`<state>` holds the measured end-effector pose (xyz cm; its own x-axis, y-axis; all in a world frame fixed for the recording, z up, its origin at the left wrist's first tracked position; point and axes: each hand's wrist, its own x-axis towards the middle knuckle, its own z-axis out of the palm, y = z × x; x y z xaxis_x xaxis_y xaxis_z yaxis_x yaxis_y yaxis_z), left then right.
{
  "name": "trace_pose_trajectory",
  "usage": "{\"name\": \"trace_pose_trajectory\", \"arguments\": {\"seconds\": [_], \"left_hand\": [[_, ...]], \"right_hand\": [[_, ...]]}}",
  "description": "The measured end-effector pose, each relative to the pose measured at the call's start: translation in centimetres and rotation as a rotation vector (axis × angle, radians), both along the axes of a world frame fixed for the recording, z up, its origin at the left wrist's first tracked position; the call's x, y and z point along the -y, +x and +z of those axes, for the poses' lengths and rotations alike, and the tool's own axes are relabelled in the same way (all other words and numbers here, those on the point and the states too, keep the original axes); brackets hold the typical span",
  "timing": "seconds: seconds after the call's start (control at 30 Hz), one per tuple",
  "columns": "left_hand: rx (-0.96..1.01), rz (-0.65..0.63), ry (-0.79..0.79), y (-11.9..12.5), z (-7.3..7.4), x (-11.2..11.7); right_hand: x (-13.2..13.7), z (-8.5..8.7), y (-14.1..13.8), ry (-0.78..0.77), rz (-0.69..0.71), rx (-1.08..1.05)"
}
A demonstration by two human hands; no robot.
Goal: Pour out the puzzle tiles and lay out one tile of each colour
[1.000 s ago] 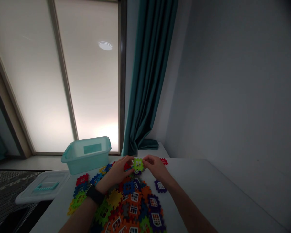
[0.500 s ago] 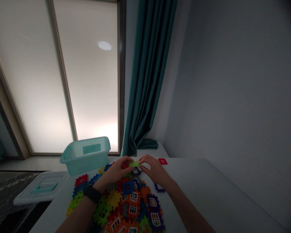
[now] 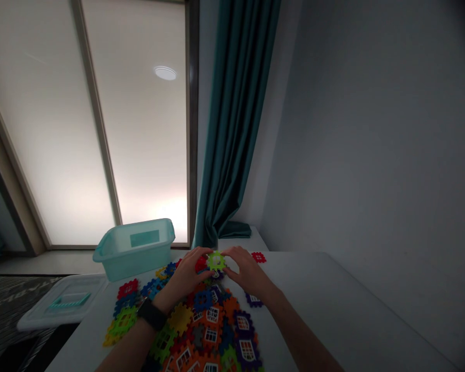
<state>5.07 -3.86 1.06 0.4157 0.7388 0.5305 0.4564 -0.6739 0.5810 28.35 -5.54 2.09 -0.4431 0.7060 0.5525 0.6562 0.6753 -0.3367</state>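
Left hand (image 3: 184, 276): narrow grip, fingertips against the left edge of the lime-green puzzle tile (image 3: 216, 261), black watch (image 3: 152, 314) around the wrist.

Right hand (image 3: 248, 274): narrow grip, fingertips against the tile's right edge, thumb side turned toward the left hand.

Lime-green tile: gripped between both hands, face tilted up toward the head camera, just above the far end of the heap.

Heap: interlocking plastic tiles (image 3: 212, 310) with gear-like edges, in orange, blue, purple, red, yellow and green, many with white window frames, lying flat and overlapping under and between the forearms.

Beside the heap: purple tile (image 3: 253, 299) just past the right hand; green and yellow tiles (image 3: 122, 323) at the left; red tile (image 3: 258, 257) apart at the far side.

Surface: white table (image 3: 333, 299) under all the tiles.

Left of the table: translucent teal plastic bin (image 3: 134, 248) near the far corner; its clear lid (image 3: 62, 305) lying lower down, beyond the table edge.

Far background: teal curtain (image 3: 232, 155) hanging beside a frosted window (image 3: 50, 129).
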Motion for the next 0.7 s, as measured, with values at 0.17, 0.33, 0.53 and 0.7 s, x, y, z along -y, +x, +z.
{"name": "trace_pose_trajectory", "arguments": {"seconds": [0.17,0.33,0.53,0.7], "left_hand": [[-0.034,-0.009,0.012,-0.4,-0.2,-0.3],[-0.095,-0.025,0.064,-0.9,-0.3,-0.7],[-0.190,0.022,0.094,-0.6,-0.7,-1.2],[-0.272,0.044,0.082,0.1,-1.2,-1.9]], "right_hand": [[-0.1,-0.1,0.5,-0.064,-0.032,0.053],[-0.2,-0.1,0.8,-0.112,-0.033,0.058],[-0.3,-0.3,0.9,-0.124,-0.028,0.063],[-0.2,-0.5,1.3,-0.149,-0.038,0.060]]}}
